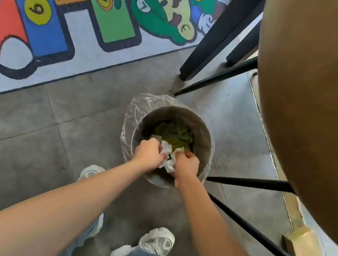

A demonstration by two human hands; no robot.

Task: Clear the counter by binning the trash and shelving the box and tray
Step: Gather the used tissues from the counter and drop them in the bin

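A round grey trash bin (203, 133) lined with a clear plastic bag stands on the tiled floor below me. Green leafy scraps (173, 136) lie inside it. Both my hands are over the bin's near rim, clutching crumpled white tissue paper (167, 157) between them. My left hand (149, 153) grips the left side of the wad. My right hand (186, 165) grips its right side. The box, tray and counter top are out of view.
A brown round tabletop (316, 106) fills the right side, with black metal legs (250, 181) angling past the bin. A colourful cartoon rug (71, 14) covers the floor at top left. My white sneakers (155, 242) stand on grey tiles just behind the bin.
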